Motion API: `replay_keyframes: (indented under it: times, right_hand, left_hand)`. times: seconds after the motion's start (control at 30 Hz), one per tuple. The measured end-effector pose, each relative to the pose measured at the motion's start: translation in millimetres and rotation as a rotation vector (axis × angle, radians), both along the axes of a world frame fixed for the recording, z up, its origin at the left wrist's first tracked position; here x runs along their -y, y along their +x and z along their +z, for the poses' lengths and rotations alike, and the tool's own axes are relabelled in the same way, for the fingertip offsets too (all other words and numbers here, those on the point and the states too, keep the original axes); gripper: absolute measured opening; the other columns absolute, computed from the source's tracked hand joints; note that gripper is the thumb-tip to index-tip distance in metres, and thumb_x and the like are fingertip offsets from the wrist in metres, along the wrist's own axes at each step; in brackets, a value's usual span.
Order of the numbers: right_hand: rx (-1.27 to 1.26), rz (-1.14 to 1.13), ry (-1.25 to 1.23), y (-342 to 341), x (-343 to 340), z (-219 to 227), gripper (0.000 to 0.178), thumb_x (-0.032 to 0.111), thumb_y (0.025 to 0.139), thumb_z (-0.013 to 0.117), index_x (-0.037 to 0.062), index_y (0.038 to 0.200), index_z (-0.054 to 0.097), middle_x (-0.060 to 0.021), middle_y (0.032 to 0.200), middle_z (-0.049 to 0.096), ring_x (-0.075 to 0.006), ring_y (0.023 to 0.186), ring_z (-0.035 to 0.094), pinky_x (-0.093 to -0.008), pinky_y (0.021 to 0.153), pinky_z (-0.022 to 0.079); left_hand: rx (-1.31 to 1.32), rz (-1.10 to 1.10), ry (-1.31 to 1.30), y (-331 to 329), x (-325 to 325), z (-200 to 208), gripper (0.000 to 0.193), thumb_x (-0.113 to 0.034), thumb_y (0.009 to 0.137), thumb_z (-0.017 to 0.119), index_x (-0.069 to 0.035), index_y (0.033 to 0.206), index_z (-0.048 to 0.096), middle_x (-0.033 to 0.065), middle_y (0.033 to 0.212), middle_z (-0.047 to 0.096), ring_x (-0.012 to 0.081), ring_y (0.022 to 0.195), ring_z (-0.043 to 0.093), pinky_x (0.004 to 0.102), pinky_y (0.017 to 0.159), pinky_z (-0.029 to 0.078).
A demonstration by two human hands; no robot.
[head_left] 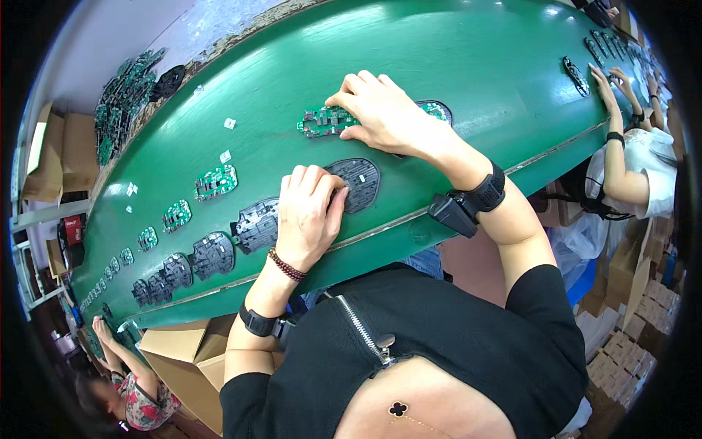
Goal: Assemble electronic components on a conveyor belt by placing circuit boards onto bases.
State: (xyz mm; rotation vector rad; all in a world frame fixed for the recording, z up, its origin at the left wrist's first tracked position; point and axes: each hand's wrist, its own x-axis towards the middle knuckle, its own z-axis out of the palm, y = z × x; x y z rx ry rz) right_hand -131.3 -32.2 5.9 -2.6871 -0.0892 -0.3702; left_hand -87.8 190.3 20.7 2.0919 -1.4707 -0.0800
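Note:
On the green work surface (292, 80), my right hand (384, 113) is closed on a green circuit board (318, 122), thumb at its near edge and fingers over the far one. Closer to me, my left hand (308, 208) has thumb and fingers together at the left end of a rounded black plastic shell (358, 184); the gripped part is hidden. Another black shell (256, 223) lies beside the left hand, partly covered by it. Behind my right wrist shows a black shell with a green board (437, 111) in it, partly hidden.
Green boards (216, 181) form a row to the left, with a row of black shells (213, 254) nearer me. Boards are heaped (124, 102) at the far left. Co-workers sit at the right (629, 161) and lower left (139, 388). A cardboard box (183, 366) stands below the near edge.

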Motion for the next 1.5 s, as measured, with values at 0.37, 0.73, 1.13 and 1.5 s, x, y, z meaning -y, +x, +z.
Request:
replay_keyframes:
  times: [0.37, 0.73, 1.13, 1.5]
  right_hand:
    - [-0.017, 0.003, 0.006, -1, 10, -1, 0.050, 0.025, 0.079, 0.083, 0.0034, 0.121, 0.065, -0.0147, 0.114, 0.061, -0.0331, 0.113, 0.056, -0.0435, 0.096, 0.045]
    - [-0.177, 0.196, 0.272, -57, -4, 65, 0.057, 0.014, 0.083, 0.080, 0.0077, 0.135, 0.059, -0.0141, 0.115, 0.054, -0.0317, 0.105, 0.056, -0.0410, 0.091, 0.050]
    - [-0.265, 0.245, 0.133, -53, -34, 63, 0.054, 0.009, 0.079, 0.079, -0.0018, 0.128, 0.060, -0.0160, 0.112, 0.053, -0.0326, 0.105, 0.055, -0.0413, 0.091, 0.050]
    - [-0.354, 0.239, 0.347, -47, -29, 39, 0.057, 0.011, 0.077, 0.082, 0.0011, 0.130, 0.062, -0.0146, 0.112, 0.053, -0.0322, 0.107, 0.053, -0.0406, 0.094, 0.047]
  left_hand:
    - [-0.078, 0.005, -0.033, -5, 4, -2, 0.017, -0.003, 0.081, 0.075, -0.004, 0.094, 0.064, 0.0112, 0.095, 0.061, 0.0310, 0.091, 0.056, 0.0403, 0.083, 0.044]
    - [-0.122, 0.105, 0.066, 6, -44, 9, 0.087, -0.024, 0.071, 0.090, -0.006, 0.144, 0.047, 0.0155, 0.136, 0.055, 0.0348, 0.126, 0.049, 0.0458, 0.110, 0.036]
    - [-0.180, 0.045, -0.036, 9, -49, -3, 0.075, -0.015, 0.072, 0.088, -0.006, 0.139, 0.054, 0.0132, 0.123, 0.062, 0.0339, 0.119, 0.054, 0.0455, 0.109, 0.036]
    - [-0.226, 0.050, -0.080, 15, -55, -9, 0.073, -0.014, 0.069, 0.089, -0.005, 0.135, 0.058, 0.0138, 0.120, 0.063, 0.0344, 0.117, 0.055, 0.0459, 0.108, 0.037]
